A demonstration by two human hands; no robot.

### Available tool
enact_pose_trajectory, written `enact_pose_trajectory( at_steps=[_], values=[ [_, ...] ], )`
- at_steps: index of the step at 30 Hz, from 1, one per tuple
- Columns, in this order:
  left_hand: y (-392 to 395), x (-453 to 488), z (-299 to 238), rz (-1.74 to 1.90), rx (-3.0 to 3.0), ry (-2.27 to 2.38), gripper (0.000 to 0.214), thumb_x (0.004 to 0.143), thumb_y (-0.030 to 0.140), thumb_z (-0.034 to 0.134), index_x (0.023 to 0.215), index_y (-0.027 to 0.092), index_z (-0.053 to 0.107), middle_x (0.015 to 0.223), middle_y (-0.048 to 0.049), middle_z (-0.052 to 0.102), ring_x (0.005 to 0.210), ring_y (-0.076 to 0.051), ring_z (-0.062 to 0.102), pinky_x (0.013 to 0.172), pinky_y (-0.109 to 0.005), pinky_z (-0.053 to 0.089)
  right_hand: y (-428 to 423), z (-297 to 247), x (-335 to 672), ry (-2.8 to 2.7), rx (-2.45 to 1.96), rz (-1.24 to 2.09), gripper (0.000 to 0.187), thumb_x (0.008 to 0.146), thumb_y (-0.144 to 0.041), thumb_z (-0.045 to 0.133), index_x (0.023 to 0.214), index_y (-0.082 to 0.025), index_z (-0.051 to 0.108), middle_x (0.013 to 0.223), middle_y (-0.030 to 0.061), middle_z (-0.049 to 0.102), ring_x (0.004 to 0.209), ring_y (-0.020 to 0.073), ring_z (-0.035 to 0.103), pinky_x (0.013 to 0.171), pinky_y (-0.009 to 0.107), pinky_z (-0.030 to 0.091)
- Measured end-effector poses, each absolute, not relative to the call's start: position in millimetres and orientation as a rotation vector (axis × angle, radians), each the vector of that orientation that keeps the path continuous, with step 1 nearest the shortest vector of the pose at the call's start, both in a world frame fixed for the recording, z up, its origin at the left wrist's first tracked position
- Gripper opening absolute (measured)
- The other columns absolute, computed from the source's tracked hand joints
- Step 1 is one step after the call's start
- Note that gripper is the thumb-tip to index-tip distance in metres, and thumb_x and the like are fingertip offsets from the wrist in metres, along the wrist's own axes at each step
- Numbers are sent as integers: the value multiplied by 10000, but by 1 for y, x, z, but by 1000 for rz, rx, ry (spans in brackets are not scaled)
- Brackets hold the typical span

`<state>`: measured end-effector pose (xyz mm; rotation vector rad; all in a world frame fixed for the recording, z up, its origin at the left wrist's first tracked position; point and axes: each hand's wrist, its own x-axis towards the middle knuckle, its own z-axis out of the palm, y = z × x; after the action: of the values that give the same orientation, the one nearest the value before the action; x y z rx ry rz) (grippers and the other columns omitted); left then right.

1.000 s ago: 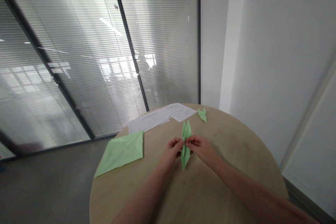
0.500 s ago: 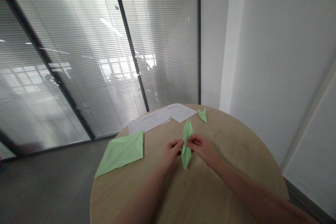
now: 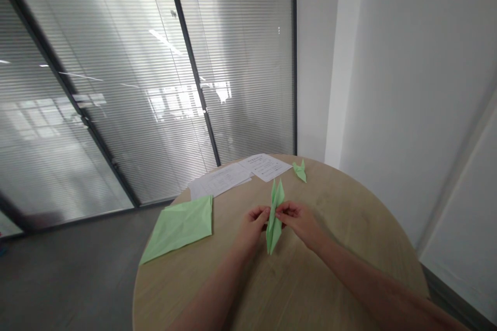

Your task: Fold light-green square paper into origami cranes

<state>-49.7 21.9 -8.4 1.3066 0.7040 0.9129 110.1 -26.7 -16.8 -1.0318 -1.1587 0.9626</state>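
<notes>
Between my hands stands a folded piece of light green origami paper [image 3: 275, 232], long and narrow, with two points at its far end. My left hand [image 3: 256, 220] pinches its left side near the middle. From the right, my right hand [image 3: 297, 217] grips the opposite side with thumb and fingertips. Some fingers of both hands are hidden behind the paper. At the near end the layers taper to points that lie close together. A small finished-looking green origami figure [image 3: 300, 170] rests beyond my right hand.
On the round wooden table [image 3: 334, 279], a stack of green paper [image 3: 180, 225] lies at the left edge. Printed white sheets [image 3: 267, 166] spread along the far edge. A glass partition with blinds [image 3: 248, 62] stands behind, and a white wall [image 3: 419, 88] on the right.
The folded paper has turned slightly between my fingers, its near end shifting left and toward me. Its layers now look closer together lengthwise, and both hands keep their grip.
</notes>
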Motion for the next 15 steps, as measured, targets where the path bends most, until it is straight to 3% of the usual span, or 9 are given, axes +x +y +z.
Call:
enact_pose_trajectory(
  at_steps=[9,15],
  values=[
    [17,-50,-1,885,1322,689,497,713,632,793,808,146,754,765,-91,744,724,-248,714,744,-362,535,-26,-18,111,-1161,-1056,939,278,704,-494,811,795,-255,704,716,19,703,689,226,672,675,367,553],
    [19,-49,-4,912,1364,716,469,753,610,757,781,142,750,752,-84,731,680,-207,678,702,-320,509,-25,-20,113,-1164,-1070,927,233,708,-442,805,798,-253,705,706,12,688,680,215,662,668,358,548]
  ],
)
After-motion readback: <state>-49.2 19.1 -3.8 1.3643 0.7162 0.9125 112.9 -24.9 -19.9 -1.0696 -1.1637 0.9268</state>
